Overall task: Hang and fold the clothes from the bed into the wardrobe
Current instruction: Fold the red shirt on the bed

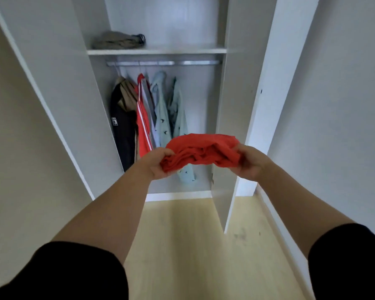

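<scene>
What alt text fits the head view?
Both hands, left hand and right hand, grip a bunched red garment before an open wardrobe. Several clothes hang from its rail; a folded olive item lies on the shelf above.

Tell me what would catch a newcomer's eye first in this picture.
The bunched red garment at centre, gripped at its ends by the left hand and right hand before the open wardrobe. Behind it, a red striped top hangs on the rail among darker and pale blue clothes.
</scene>
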Tool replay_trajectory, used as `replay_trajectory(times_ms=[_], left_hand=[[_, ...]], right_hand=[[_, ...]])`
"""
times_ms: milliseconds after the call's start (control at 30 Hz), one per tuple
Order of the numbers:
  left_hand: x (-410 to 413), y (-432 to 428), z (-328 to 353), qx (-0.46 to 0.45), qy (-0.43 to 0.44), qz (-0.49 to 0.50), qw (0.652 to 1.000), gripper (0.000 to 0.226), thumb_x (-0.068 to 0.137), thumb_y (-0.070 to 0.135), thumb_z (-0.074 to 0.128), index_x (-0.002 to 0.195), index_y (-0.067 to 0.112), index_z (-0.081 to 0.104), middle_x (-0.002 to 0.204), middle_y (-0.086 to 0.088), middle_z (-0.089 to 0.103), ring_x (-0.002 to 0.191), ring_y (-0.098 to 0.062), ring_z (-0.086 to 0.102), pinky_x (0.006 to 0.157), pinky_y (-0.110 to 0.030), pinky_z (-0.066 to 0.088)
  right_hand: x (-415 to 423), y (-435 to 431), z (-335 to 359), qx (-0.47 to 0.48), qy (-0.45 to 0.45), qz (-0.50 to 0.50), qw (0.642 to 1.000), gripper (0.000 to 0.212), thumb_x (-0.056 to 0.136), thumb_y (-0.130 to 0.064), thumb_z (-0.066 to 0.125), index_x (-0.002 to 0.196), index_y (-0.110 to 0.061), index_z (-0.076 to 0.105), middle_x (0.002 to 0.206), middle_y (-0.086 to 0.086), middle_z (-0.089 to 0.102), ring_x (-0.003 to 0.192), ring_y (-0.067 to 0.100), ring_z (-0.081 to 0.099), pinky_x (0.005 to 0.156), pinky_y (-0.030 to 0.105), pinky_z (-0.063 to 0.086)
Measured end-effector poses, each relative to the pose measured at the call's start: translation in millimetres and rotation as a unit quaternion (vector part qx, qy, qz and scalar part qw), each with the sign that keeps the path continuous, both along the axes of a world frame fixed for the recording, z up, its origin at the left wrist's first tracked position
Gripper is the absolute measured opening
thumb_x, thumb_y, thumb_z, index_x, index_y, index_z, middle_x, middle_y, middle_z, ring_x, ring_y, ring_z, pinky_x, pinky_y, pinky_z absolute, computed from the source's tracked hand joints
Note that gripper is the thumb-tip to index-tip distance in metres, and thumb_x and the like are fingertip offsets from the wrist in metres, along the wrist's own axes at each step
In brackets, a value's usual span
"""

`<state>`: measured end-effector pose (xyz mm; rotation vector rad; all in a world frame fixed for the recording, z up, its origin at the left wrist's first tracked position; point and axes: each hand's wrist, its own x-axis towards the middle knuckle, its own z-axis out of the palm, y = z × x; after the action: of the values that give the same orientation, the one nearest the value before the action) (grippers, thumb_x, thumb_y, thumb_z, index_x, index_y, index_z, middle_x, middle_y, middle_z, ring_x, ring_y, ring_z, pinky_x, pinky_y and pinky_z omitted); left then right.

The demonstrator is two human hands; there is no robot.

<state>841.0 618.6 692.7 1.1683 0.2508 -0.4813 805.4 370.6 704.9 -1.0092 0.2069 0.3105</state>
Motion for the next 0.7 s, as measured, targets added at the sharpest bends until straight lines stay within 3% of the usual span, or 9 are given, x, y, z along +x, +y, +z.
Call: replay_trajectory(times_ms=[67, 167, 267, 367, 433, 500, 600, 700], left_hand=[[25.7, 11.8, 18.9, 0.028, -0.019, 0.026, 0.999, 0.02, 0.089, -0.006, 0.034, 0.085, -0.003, 0.054, 0.059, -0.017, 0.067, 0.049, -0.023, 0.067, 0.044, -0.03, 0.056], [71.2, 24.3, 41.1, 0.027, -0.058, 0.045, 0.997, 0.033, 0.087, -0.011, 0.03, 0.095, 0.007, 0.057, 0.065, -0.016, 0.068, 0.053, -0.023, 0.068, 0.048, -0.031, 0.058], [126.3, 28.6, 65.7, 0.021, -0.101, 0.053, 0.993, 0.047, 0.086, -0.013, 0.028, 0.107, 0.015, 0.059, 0.068, -0.013, 0.07, 0.055, -0.022, 0.069, 0.046, -0.028, 0.056], [187.0, 30.6, 99.0, 0.017, -0.137, 0.072, 0.988, 0.049, 0.088, -0.011, 0.029, 0.122, 0.013, 0.055, 0.082, -0.012, 0.068, 0.066, -0.021, 0.067, 0.055, -0.027, 0.057], [227.6, 33.8, 123.1, -0.014, -0.171, 0.079, 0.982, 0.05, 0.088, -0.013, 0.027, 0.112, 0.018, 0.057, 0.086, -0.014, 0.067, 0.067, -0.022, 0.067, 0.057, -0.027, 0.058], [264.6, 40.8, 142.5, -0.044, -0.189, 0.093, 0.976, 0.048, 0.088, -0.015, 0.024, 0.103, 0.018, 0.056, 0.078, -0.015, 0.069, 0.058, -0.022, 0.068, 0.054, -0.029, 0.058], [316.7, 60.4, 157.3, -0.053, -0.199, 0.113, 0.972, 0.048, 0.089, -0.014, 0.024, 0.11, 0.015, 0.055, 0.085, -0.018, 0.066, 0.055, -0.023, 0.068, 0.051, -0.03, 0.058], [362.8, 86.4, 161.8, -0.06, -0.199, 0.129, 0.97, 0.05, 0.088, -0.015, 0.023, 0.117, 0.014, 0.053, 0.078, -0.02, 0.067, 0.055, -0.024, 0.068, 0.05, -0.03, 0.058]], right_hand=[[30.8, 3.4, 13.7, -0.019, -0.015, -0.006, 1.0, 0.048, 0.085, 0.008, 0.038, 0.133, 0.003, 0.046, 0.115, 0.021, 0.059, 0.09, 0.032, 0.063, 0.061, 0.041, 0.06], [86.2, 8.9, 31.4, -0.039, -0.042, -0.02, 0.998, 0.048, 0.085, 0.009, 0.035, 0.13, -0.001, 0.046, 0.112, 0.018, 0.06, 0.082, 0.028, 0.064, 0.063, 0.039, 0.059], [149.2, 19.5, 53.9, -0.038, -0.079, -0.033, 0.996, 0.042, 0.082, 0.01, 0.032, 0.117, -0.004, 0.051, 0.095, 0.013, 0.064, 0.062, 0.021, 0.069, 0.052, 0.031, 0.058], [222.6, 28.7, 84.9, -0.007, -0.114, -0.034, 0.993, 0.036, 0.081, 0.01, 0.029, 0.101, -0.005, 0.055, 0.074, 0.011, 0.07, 0.053, 0.018, 0.067, 0.045, 0.026, 0.054], [271.8, 34.4, 107.2, 0.004, -0.128, -0.034, 0.991, 0.029, 0.083, 0.009, 0.03, 0.093, -0.005, 0.054, 0.059, 0.008, 0.068, 0.046, 0.016, 0.064, 0.04, 0.022, 0.05], [316.9, 43.6, 124.7, 0.016, -0.144, -0.026, 0.989, 0.027, 0.083, 0.008, 0.031, 0.092, -0.005, 0.053, 0.06, 0.008, 0.067, 0.049, 0.017, 0.064, 0.041, 0.023, 0.051], [378.8, 65.8, 141.0, 0.017, -0.157, -0.01, 0.987, 0.03, 0.081, 0.007, 0.032, 0.094, -0.008, 0.055, 0.074, 0.009, 0.065, 0.063, 0.02, 0.062, 0.048, 0.024, 0.055], [430.6, 93.3, 150.3, 0.002, -0.159, 0.0, 0.987, 0.028, 0.082, 0.006, 0.032, 0.087, -0.011, 0.053, 0.055, 0.005, 0.065, 0.045, 0.015, 0.061, 0.04, 0.019, 0.049]])
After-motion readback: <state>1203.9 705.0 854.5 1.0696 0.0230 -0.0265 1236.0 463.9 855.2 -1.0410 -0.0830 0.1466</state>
